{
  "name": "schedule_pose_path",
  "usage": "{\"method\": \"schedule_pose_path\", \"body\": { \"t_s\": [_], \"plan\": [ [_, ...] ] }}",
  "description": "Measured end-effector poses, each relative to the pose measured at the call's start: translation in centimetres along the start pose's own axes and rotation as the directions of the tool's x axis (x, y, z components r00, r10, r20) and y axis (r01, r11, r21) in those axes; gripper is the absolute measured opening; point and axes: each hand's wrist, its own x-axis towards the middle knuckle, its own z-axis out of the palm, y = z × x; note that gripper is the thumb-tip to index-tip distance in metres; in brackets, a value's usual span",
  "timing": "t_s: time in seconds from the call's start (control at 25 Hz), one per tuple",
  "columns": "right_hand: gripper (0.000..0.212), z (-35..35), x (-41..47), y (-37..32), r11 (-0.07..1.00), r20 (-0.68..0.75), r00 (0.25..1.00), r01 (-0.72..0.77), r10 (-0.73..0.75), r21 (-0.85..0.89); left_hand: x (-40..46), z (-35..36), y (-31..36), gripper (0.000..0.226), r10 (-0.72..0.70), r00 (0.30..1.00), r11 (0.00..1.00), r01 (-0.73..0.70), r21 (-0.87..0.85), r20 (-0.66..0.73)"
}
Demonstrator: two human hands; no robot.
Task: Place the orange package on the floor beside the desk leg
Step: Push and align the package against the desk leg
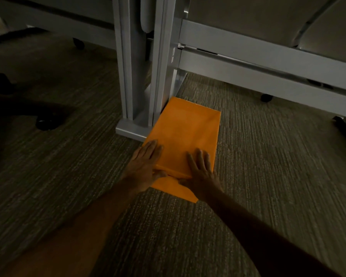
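The orange package [185,134] lies flat on the carpet, its far left edge right against the foot of the grey metal desk leg [140,80]. My left hand [146,166] rests flat on its near left corner, fingers spread, thumb at a fold across the package. My right hand [201,172] lies flat on the near right part, thumb along the same fold. Both palms press down on top; neither hand curls around the package. A loose flap of the package sticks out toward me under the hands.
Grey-brown carpet [268,176] covers the floor. A grey desk frame rail [268,62] runs right from the leg, with a small black foot [266,97] under it. Black chair casters [46,121] and a chair base stand to the left.
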Motion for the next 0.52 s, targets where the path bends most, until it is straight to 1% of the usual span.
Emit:
{"method": "schedule_pose_path", "body": {
  "t_s": [0.12, 0.24, 0.36, 0.44, 0.52],
  "plan": [
    [0.106, -0.5, 0.9, 0.4, 0.999, 0.038, 0.999, 0.011, -0.012, 0.032, 0.7, -0.5, 0.2, 0.094, -0.028, 0.999, 1.000, 0.028, 0.002, 0.047],
    [0.106, -1.2, 1.8, 0.5, 0.997, 0.108, 0.994, -0.034, 0.026, 0.066, 1.9, -1.9, 1.1, 0.095, -0.062, 0.987, 0.998, 0.063, 0.001, 0.148],
    [0.107, -2.2, 2.6, 0.1, 0.997, 0.102, 0.992, -0.066, 0.070, -0.044, 2.5, -3.0, 2.4, 0.093, -0.113, 0.973, 0.993, 0.106, 0.043, 0.202],
    [0.106, -3.3, 3.4, -0.8, 0.988, 0.091, 0.991, -0.082, 0.094, -0.129, 1.9, -2.9, 4.2, 0.080, -0.177, 0.963, 0.984, 0.173, 0.037, 0.205],
    [0.097, -3.6, 3.0, -2.3, 0.983, 0.034, 0.994, -0.100, 0.106, -0.153, 1.4, -3.3, 6.1, 0.059, -0.227, 0.962, 0.973, 0.216, 0.084, 0.150]
  ]
}}
